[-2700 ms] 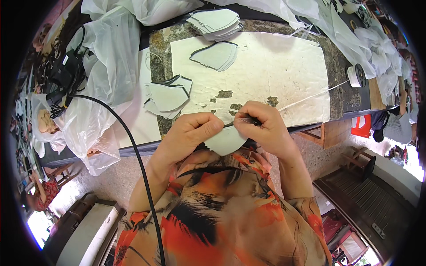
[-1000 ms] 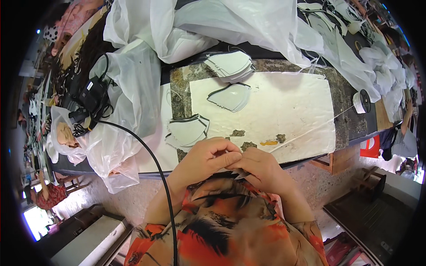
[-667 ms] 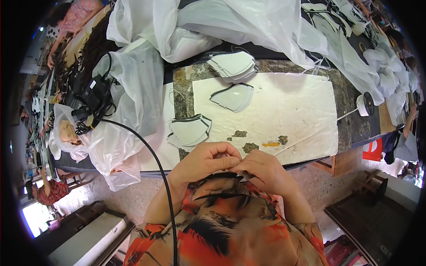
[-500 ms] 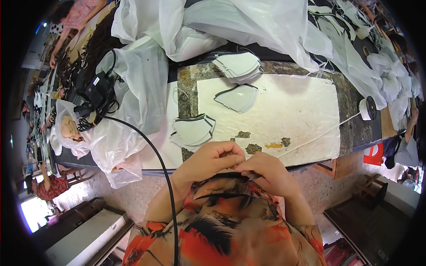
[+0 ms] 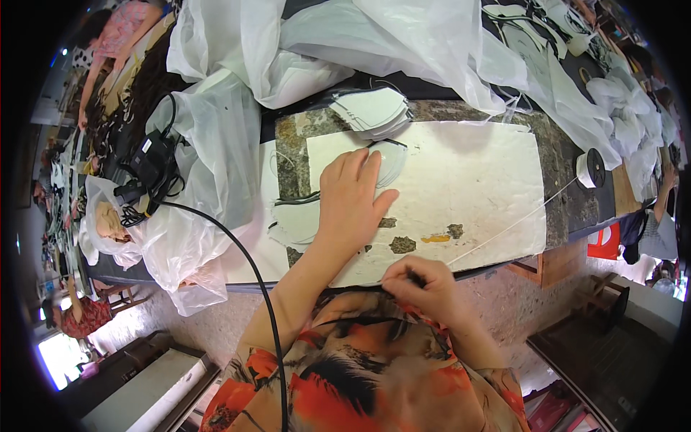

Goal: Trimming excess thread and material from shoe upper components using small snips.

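My left hand [image 5: 353,198] reaches out over the table with its fingers stretched. Its fingertips lie on a single pale, curved cut piece with black edging [image 5: 392,162], covering part of it. Near the table's front edge, my right hand [image 5: 421,282] is closed around the end of a white cord [image 5: 497,234]; something dark shows between its fingers, too small to name. This cord runs taut to a white spool with a black flange [image 5: 590,168] at the right. Above my left hand sits a stack of similar pieces [image 5: 371,114]; another small pile [image 5: 296,222] lies left of my wrist.
A worn white sheet [image 5: 475,173] covers a mottled board [image 5: 554,194]. Translucent plastic bags [image 5: 381,36] fill the far side and left. A black power adapter [image 5: 152,155] trails a cable [image 5: 248,248] across my left forearm. Other people [image 5: 126,32] are at the edges.
My hands were together at the table's front edge. The left has moved forward onto the single pale piece and opened; the right stays near the edge, slightly lower and to the right.
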The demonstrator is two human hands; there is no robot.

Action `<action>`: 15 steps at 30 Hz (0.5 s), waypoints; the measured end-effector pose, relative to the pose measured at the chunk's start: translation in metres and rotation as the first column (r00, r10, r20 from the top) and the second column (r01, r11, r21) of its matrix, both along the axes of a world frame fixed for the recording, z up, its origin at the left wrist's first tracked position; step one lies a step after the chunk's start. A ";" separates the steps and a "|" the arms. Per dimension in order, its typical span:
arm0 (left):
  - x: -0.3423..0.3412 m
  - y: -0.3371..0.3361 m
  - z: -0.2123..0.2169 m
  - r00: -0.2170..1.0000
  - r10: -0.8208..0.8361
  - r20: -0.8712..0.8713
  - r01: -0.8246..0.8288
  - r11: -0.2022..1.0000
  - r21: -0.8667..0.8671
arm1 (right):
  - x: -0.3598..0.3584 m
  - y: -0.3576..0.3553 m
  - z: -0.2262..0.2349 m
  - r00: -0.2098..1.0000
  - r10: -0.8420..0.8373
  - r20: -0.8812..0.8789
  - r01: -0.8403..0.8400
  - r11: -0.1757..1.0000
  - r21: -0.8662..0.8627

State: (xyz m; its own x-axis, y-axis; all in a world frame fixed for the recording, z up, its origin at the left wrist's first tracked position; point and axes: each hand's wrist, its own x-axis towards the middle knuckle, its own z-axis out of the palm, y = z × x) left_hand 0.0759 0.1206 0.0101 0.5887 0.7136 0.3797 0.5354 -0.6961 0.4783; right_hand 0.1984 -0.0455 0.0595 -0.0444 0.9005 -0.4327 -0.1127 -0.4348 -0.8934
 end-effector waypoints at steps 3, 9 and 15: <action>0.000 0.003 -0.002 1.000 0.000 -0.003 0.000 0.997 -0.076 | -0.009 -0.004 -0.010 0.994 0.103 -0.025 -0.098 0.982 0.162; -0.010 0.008 0.006 0.998 -0.039 0.039 0.046 0.980 -0.191 | -0.007 -0.004 -0.012 0.998 0.039 -0.054 -0.035 0.997 0.065; -0.005 0.012 0.013 0.999 -0.051 0.001 0.051 0.983 -0.179 | -0.001 -0.006 -0.015 0.995 -0.021 -0.102 0.016 0.999 -0.051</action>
State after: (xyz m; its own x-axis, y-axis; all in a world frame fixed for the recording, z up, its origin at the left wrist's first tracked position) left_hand 0.0707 0.1326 0.0232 0.6270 0.7389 0.2469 0.5033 -0.6261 0.5955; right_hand 0.1979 -0.0514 0.0446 -0.0746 0.8787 -0.4715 -0.2109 -0.4760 -0.8538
